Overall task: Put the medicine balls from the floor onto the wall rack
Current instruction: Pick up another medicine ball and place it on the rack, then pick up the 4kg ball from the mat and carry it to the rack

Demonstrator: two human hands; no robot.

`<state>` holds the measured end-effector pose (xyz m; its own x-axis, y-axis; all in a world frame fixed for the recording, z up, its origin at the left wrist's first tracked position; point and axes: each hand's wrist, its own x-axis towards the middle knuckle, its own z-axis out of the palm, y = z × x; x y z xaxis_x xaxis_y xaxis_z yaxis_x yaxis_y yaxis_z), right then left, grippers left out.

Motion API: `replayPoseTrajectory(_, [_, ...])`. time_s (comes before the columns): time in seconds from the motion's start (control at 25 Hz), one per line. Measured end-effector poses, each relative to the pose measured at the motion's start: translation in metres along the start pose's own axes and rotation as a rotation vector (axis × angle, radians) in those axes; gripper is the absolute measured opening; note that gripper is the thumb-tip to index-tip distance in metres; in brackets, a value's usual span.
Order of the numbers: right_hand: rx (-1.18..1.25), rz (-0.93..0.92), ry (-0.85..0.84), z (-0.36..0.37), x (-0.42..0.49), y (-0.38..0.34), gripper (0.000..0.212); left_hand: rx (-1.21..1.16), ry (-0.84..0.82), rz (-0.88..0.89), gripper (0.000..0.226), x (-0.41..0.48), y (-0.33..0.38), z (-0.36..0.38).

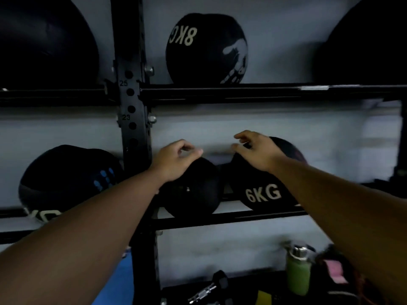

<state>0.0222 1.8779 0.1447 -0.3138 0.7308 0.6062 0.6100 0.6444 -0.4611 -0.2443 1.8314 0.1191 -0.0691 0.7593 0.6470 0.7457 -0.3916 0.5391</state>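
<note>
1. The plain black medicine ball (193, 188) sits on the lower shelf rail (231, 217) of the wall rack (134, 111), just right of the upright. At its 3 o'clock, nearly touching, is the 6KG ball (262, 190).
2. The left hand (174, 159) hovers over the plain ball's top at about 11 o'clock, fingers loosely curled, gripping nothing. The right hand (256, 150) rests over the 6KG ball's crown, fingers spread and slack, also holding nothing.
3. I'd judge both balls just seated. To finish well, check that each settles between the rails before the hands leave.
4. A ball has no long axis; the 6KG lettering faces outward, upright, while the plain ball shows only a small valve.
5. At 12 o'clock, on the shelf above, stands an 8KG ball (207, 49); at 9 o'clock, a blue-marked ball (70, 181).
</note>
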Motion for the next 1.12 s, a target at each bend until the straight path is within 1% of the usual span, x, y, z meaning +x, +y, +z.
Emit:
replayPoseTrajectory(0.08, [-0.044,0.065,0.054,-0.049,-0.032,0.018,0.052,-0.092,0.015,0.065,0.054,0.004,0.018,0.009])
replayPoseTrajectory(0.24, [-0.134,0.219,0.199,-0.138,-0.11,0.043,0.072,-0.271,-0.082,0.167,0.068,0.01,0.072,0.054])
replayPoseTrajectory(0.32, [-0.139,0.294,0.288,-0.184,-0.159,0.05,0.079,-0.373,-0.164,0.215,0.071,0.003,0.116,0.084])
replayPoseTrajectory(0.48, [-0.255,0.399,0.405,-0.27,-0.263,0.055,0.073,-0.541,-0.326,0.282,0.063,-0.031,0.212,0.152])
replayPoseTrajectory(0.6, [-0.323,0.475,0.485,-0.327,-0.349,0.052,0.082,-0.646,-0.424,0.337,0.058,-0.075,0.288,0.195])
replayPoseTrajectory(0.64, [-0.341,0.51,0.502,-0.347,-0.384,0.049,0.083,-0.676,-0.472,0.357,0.059,-0.097,0.316,0.209])
replayPoseTrajectory(0.72, [-0.366,0.584,0.551,-0.382,-0.455,0.037,0.086,-0.719,-0.579,0.381,0.067,-0.145,0.373,0.235])
replayPoseTrajectory(0.8, [-0.393,0.659,0.601,-0.417,-0.53,0.028,0.083,-0.769,-0.67,0.408,0.07,-0.2,0.43,0.26])
replayPoseTrajectory(0.88, [-0.386,0.712,0.616,-0.449,-0.607,0.018,0.075,-0.841,-0.723,0.421,0.065,-0.258,0.482,0.282])
replayPoseTrajectory(1.0, [-0.385,0.796,0.685,-0.495,-0.717,0.0,0.077,-0.919,-0.8,0.419,0.05,-0.345,0.554,0.303])
replayPoseTrajectory(1.04, [-0.4,0.82,0.698,-0.506,-0.752,-0.01,0.073,-0.933,-0.828,0.416,0.051,-0.375,0.577,0.311])
replayPoseTrajectory(1.12, [-0.424,0.871,0.743,-0.526,-0.816,-0.036,0.05,-0.942,-0.896,0.436,0.057,-0.437,0.622,0.322])
